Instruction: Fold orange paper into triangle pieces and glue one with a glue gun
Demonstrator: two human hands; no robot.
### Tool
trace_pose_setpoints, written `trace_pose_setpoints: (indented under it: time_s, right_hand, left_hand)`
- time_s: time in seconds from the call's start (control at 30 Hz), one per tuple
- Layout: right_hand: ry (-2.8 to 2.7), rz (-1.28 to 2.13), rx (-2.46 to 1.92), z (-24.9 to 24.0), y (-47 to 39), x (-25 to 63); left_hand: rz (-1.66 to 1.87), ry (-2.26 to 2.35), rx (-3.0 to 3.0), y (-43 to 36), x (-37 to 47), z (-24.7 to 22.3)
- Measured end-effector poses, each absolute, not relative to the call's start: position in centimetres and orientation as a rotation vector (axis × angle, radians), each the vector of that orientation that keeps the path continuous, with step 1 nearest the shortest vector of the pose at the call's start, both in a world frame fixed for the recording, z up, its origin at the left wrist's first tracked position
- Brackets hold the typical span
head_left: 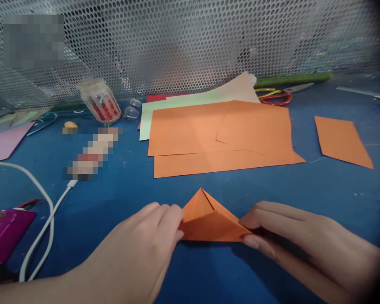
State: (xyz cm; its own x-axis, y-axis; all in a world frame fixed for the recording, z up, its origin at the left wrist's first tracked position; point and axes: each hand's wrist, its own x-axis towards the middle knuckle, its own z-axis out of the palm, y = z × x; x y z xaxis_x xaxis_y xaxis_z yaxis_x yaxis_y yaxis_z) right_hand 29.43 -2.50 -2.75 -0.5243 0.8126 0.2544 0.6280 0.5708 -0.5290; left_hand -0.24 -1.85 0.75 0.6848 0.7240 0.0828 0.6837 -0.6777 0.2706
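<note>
A folded piece of orange paper [205, 223] lies low in the middle of the view, shaped like a triangle with its peak pointing away from me. A slit between folded layers runs down from the peak. My left hand [148, 236] is closed on the paper's left corner, its fingertips partly hidden behind the knuckles. With thumb and fingers, my right hand [281, 230] pinches the right corner. Beyond the hands lie overlapping orange sheets [190, 131], and a loose orange piece [342, 139] rests at the right.
Scissors [277, 99] and a green stick [291, 80] lie at the back, near a perforated metal screen [190, 46]. A jar with red bits [103, 103] stands back left. A white cable [52, 211] loops beside a purple object [9, 232] on the blue table [123, 190].
</note>
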Motion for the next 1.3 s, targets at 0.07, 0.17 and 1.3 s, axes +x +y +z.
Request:
trace_pose_setpoints:
  time_s: [0.07, 0.17, 1.3]
  right_hand:
    - [-2.292, 0.542, -1.165, -3.1, -2.3, 29.2]
    - [-2.303, 0.356, -1.121, -4.0, -2.0, 29.2]
    - [-2.534, -0.312, -1.045, -4.0, -1.9, 29.5]
  left_hand:
    - [0.301, 1.233, 2.615, -1.7, 0.3, 0.6]
    - [0.391, 1.261, 2.627, -1.5, 0.7, 0.0]
    - [0.458, 0.781, 3.295, -2.6, 1.9, -0.8]
